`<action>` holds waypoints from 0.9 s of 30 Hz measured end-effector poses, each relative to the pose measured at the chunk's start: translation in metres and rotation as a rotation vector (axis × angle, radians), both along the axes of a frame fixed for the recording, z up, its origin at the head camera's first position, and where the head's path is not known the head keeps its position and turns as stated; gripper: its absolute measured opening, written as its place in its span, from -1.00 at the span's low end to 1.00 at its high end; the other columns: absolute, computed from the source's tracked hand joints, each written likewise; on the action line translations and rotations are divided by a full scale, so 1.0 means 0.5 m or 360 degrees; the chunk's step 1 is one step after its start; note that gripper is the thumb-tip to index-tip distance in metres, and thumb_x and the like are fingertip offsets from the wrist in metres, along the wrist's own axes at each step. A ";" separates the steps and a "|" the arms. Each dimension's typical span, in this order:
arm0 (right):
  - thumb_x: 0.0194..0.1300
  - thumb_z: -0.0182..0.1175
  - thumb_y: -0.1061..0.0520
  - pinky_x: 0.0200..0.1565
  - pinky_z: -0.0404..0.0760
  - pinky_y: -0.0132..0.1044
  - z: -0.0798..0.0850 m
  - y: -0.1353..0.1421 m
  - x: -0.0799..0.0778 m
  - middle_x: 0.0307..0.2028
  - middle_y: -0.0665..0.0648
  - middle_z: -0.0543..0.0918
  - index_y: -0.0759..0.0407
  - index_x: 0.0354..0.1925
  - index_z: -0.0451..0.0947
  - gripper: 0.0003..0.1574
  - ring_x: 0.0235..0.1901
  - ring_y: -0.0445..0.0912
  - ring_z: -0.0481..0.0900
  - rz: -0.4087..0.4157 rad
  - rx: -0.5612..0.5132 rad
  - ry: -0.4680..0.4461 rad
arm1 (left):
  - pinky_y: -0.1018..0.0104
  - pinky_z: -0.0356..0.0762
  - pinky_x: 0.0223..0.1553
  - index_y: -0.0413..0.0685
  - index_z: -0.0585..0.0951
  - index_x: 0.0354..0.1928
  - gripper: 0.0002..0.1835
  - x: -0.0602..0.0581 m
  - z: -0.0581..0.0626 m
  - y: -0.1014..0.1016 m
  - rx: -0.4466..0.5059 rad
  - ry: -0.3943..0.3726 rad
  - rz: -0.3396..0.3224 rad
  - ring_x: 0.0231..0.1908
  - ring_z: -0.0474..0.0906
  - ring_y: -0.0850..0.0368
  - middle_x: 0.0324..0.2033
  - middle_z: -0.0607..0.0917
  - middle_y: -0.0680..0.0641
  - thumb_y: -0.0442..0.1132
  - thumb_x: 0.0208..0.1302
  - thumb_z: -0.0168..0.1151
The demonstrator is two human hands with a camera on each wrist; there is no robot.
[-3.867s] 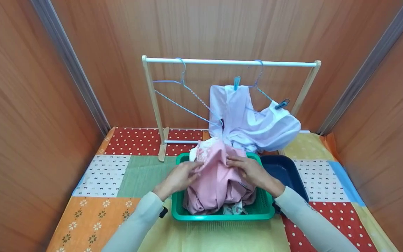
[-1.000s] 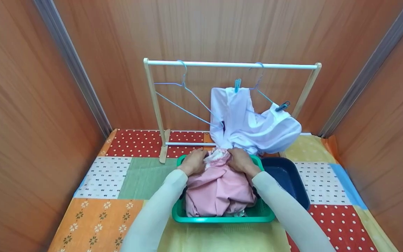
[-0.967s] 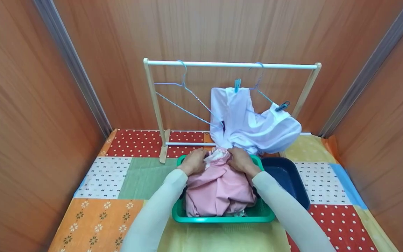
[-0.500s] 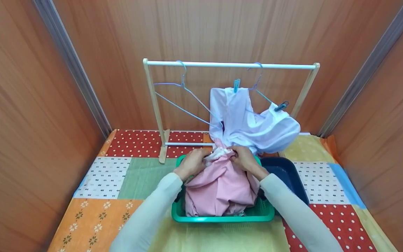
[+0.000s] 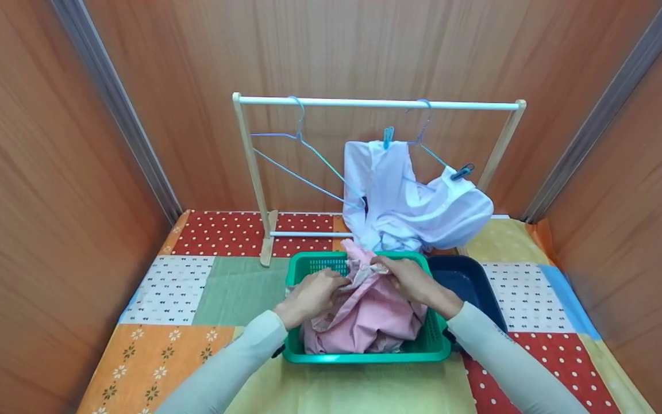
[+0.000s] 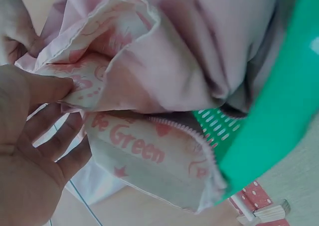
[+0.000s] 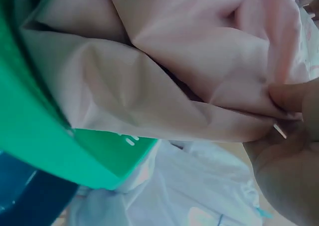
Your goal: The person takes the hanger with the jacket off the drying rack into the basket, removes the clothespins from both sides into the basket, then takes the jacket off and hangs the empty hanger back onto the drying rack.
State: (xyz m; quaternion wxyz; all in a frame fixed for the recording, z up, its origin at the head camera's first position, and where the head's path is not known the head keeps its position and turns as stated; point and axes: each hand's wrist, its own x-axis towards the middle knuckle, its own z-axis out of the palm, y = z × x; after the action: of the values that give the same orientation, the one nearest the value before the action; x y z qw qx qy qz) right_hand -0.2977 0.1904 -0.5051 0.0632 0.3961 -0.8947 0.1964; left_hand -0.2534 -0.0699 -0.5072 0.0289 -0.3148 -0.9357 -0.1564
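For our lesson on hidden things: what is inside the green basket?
Bunched pink cloth with printed lining fills much of the green basket; anything underneath is covered.

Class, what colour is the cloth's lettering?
The cloth's lettering is pinkish red, clearest in left wrist view.

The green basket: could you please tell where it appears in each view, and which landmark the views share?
Head: the green basket is below the middle, slightly right of centre.
Left wrist: part of the green basket fills the right side.
Right wrist: part of the green basket fills the left side.
Shared landmark: pink cloth.
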 end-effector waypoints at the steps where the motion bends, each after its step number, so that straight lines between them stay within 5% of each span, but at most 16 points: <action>1: 0.29 0.16 0.38 -0.22 0.67 -0.10 -0.001 0.001 0.005 -0.18 0.14 0.75 0.07 0.18 0.48 -0.49 -0.25 0.01 0.72 0.0041 0.0022 0.0011 | 0.19 0.64 0.01 0.15 0.67 0.07 -0.63 0.006 -0.004 0.000 -0.0024 -0.0007 -0.0017 -0.08 0.63 0.12 -0.10 0.75 0.05 -0.20 0.19 0.41; 5: 0.25 0.20 0.36 -0.01 0.66 -0.11 -0.005 0.001 0.024 -0.01 0.06 0.74 0.06 0.16 0.57 -0.49 -0.06 -0.05 0.70 0.0182 0.0130 -0.0010 | 0.21 0.62 0.07 0.09 0.68 0.03 -0.73 0.026 -0.018 -0.002 -0.0064 -0.0041 -0.0109 -0.03 0.64 0.14 -0.06 0.74 0.05 -0.15 0.29 0.32; 10: 0.44 0.11 -0.08 0.28 0.45 0.01 -0.013 0.000 0.054 0.31 0.15 0.51 0.05 0.36 0.39 -0.40 0.31 0.06 0.46 0.0155 0.0434 -0.0244 | 0.26 0.66 -0.09 0.06 0.70 -0.12 -0.81 0.047 -0.030 -0.007 -0.0132 -0.0047 -0.0164 -0.21 0.68 0.17 -0.19 0.75 0.04 -0.07 0.38 0.22; 14: 0.44 -0.09 -0.38 0.39 0.27 0.12 -0.022 -0.004 0.077 0.50 0.16 0.20 -0.05 0.52 0.10 -0.14 0.47 0.12 0.18 0.0054 0.0626 -0.0515 | 0.30 0.65 -0.20 0.03 0.69 -0.23 -0.83 0.058 -0.033 -0.011 -0.0115 0.0035 -0.0096 -0.31 0.64 0.18 -0.32 0.72 0.04 -0.06 0.35 0.23; 17: 0.42 -0.20 -0.47 0.42 0.18 0.16 -0.032 -0.011 0.086 0.55 0.12 0.05 -0.10 0.55 -0.04 -0.08 0.52 0.11 0.04 0.0010 0.0723 -0.0615 | 0.21 0.64 -0.06 0.02 0.67 -0.09 -0.77 0.063 -0.034 -0.011 -0.0072 0.0056 -0.0013 -0.14 0.63 0.11 -0.19 0.72 0.01 -0.04 0.35 0.22; 19: 0.42 -0.25 -0.49 0.43 0.15 0.17 -0.040 -0.016 0.089 0.57 0.08 -0.02 -0.14 0.56 -0.10 -0.06 0.55 0.10 -0.04 -0.0012 0.0788 -0.0658 | 0.06 0.55 0.16 0.06 0.59 0.14 -0.61 0.067 -0.034 -0.010 -0.0092 -0.0041 0.0008 0.12 0.56 0.01 0.07 0.66 -0.03 0.04 0.38 0.17; 22: 0.45 -0.29 -0.46 0.44 0.10 0.21 -0.050 -0.023 0.093 0.58 0.08 -0.06 -0.13 0.57 -0.14 -0.09 0.56 0.10 -0.09 -0.0019 0.0855 -0.0694 | -0.19 0.22 0.38 0.31 0.29 0.45 -0.38 0.073 -0.038 -0.008 -0.0193 -0.0351 -0.0025 0.44 0.22 -0.14 0.43 0.34 -0.05 0.19 0.40 0.07; 27: 0.48 -0.36 -0.44 0.44 0.06 0.25 -0.065 -0.031 0.100 0.58 0.05 -0.10 -0.16 0.57 -0.16 -0.14 0.56 0.08 -0.11 -0.0043 0.0952 -0.0741 | -0.32 0.00 0.42 0.68 0.07 0.46 -0.31 0.077 -0.049 0.000 -0.0392 -0.0764 -0.0053 0.54 -0.05 -0.18 0.56 0.05 0.01 0.39 0.33 -0.04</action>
State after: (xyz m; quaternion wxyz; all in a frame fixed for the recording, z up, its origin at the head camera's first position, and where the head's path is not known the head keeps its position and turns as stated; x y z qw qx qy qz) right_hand -0.2479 0.1747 -0.5374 -0.2576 0.3301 -0.9081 0.0104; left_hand -0.2150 -0.0699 -0.5316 -0.2347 -0.2852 -0.9225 -0.1118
